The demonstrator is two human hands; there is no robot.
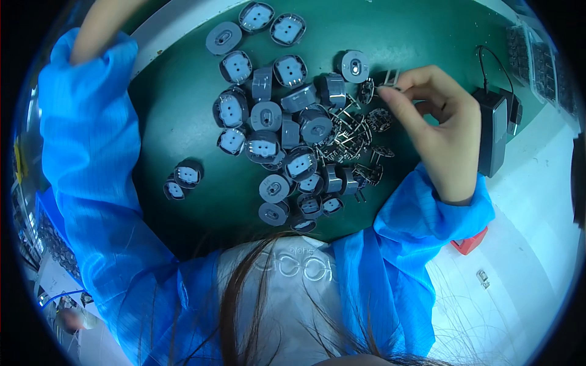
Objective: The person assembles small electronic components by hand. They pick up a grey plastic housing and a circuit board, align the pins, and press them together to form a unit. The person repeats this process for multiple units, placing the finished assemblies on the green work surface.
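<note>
My right hand [436, 116] is over the right side of the green mat, thumb and forefinger pinched on a small part with upright metal pins [392, 78]. Its body is mostly covered by the fingertips. Just left of them stands a small round circuit board [367, 90]. Below lies a tangled heap of circuit boards with metal prongs [348, 137]. Beside the heap, many grey rounded plastic housings [266, 116] lie scattered, some showing a pale inner face. Of my left arm only the sleeve and bare forearm [107, 27] show; the hand is beyond the upper left edge.
Two housings [188, 174] lie apart on the left of the green mat [177, 122]. On the right are a black box-shaped device [492, 131] with a cable, a clear tray [534, 64] of dark parts, and a red object [470, 242]. A blue-edged bin [55, 235] stands at left.
</note>
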